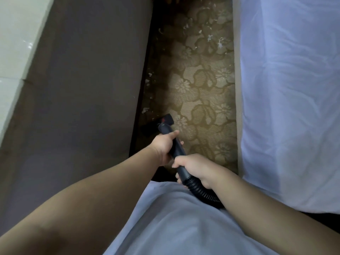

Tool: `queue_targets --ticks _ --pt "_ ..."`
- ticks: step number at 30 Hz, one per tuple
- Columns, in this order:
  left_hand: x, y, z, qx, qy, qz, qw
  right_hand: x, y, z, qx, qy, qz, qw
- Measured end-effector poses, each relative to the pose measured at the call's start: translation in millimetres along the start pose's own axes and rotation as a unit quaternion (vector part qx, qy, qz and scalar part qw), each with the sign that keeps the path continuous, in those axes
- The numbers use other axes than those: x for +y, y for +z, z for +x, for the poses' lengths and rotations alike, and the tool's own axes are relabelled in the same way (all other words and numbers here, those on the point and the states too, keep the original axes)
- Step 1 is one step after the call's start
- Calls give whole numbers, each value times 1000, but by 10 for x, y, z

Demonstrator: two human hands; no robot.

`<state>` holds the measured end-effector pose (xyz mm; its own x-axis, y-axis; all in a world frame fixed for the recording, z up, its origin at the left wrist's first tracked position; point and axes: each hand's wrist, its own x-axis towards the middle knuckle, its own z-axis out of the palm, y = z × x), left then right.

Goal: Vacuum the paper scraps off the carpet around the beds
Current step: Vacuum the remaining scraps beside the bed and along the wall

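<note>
Single head-worn wide-angle view, aimed forward and steeply down.

It looks from above the person's chest along the carpet (202,85) strip; the left hand (162,144) and right hand (195,168), gripping the tube (177,147), sit close below centre. Beyond the fingers (179,160) lie nozzle (166,119), then scraps (209,38); dark bed (82,89) left of them, white bed (294,89) right.
</note>
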<state>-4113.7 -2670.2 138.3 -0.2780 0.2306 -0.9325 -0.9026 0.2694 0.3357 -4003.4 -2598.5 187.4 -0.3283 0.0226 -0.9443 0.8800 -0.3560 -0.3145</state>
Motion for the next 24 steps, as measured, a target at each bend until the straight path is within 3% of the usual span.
queue_targets --ticks 7,24 --pt "728 -18 286 13 38 38 998 -647 78 313 -25 -3 24 999" --pt "2204 141 885 -16 35 112 993 -1953 170 823 17 -27 129 991"
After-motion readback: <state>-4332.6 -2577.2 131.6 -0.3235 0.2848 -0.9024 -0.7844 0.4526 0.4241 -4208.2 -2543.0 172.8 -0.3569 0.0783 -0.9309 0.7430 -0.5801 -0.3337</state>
